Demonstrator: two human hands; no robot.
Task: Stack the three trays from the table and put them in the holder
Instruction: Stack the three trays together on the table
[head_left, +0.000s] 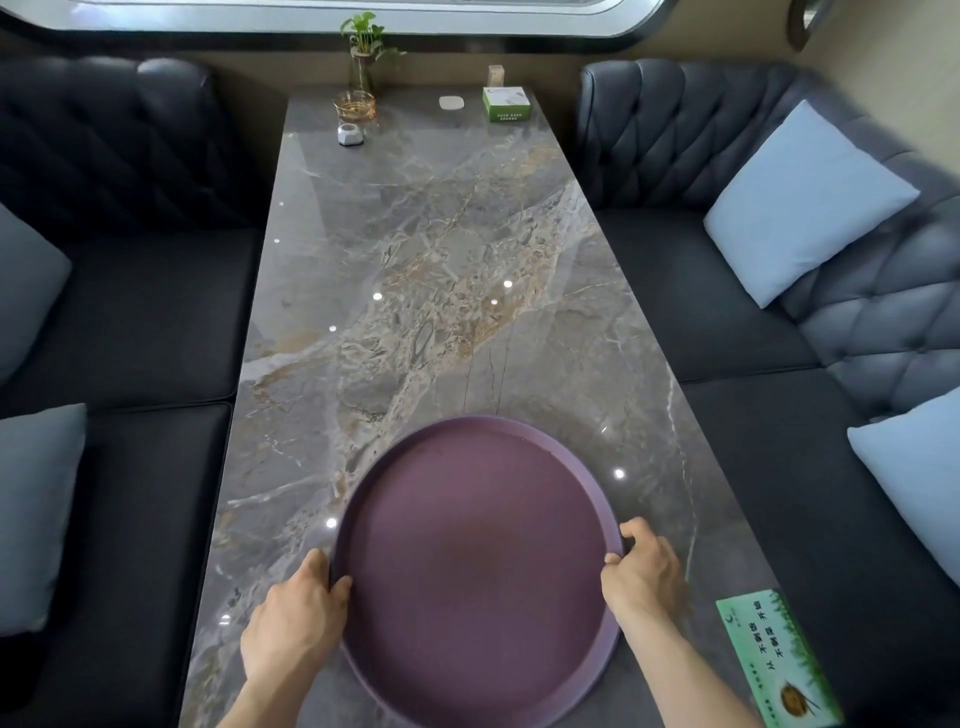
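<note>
A round purple tray (475, 561) lies at the near end of the grey marble table (415, 270). My left hand (296, 618) grips its left rim, thumb over the edge. Over on the opposite rim, my right hand (644, 571) holds on with its fingers curled around the edge. Whether more trays lie stacked beneath this one I cannot tell. No holder is in view.
A green sticker (774, 660) sits on the table's near right corner. At the far end stand a plant in a glass vase (366, 52), an amber glass dish (354, 106), a small white object (350, 135), a white pad (451, 102) and a green box (506, 104). Dark sofas with pale cushions (802, 202) flank both sides.
</note>
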